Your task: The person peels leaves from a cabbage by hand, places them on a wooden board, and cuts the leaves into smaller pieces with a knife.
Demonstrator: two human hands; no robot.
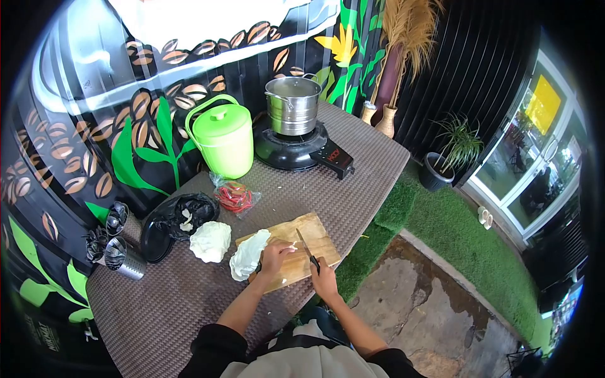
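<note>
My right hand (325, 280) is wrapped round the black handle of a kitchen knife (304, 242), its blade pointing away over the wooden cutting board (309, 230). To the left of the blade, my left hand (275, 257) has its fingers closed on a small whitish piece (292, 247) at the board; its kind is too small to make out. Beside that hand, a pale green-white cabbage piece (247, 257) overlaps the board's left edge. Another cabbage chunk (210, 242) rests on the table further left. Small white scraps dot the board.
Behind the board stand a steel pot (293, 107) on a black portable stove (290, 148) and a lime-green lidded bucket (224, 142). A bag of red chillies (234, 196), a black plastic bag (192, 211) and metal utensil cups (125, 258) occupy the woven-pattern table (170, 302).
</note>
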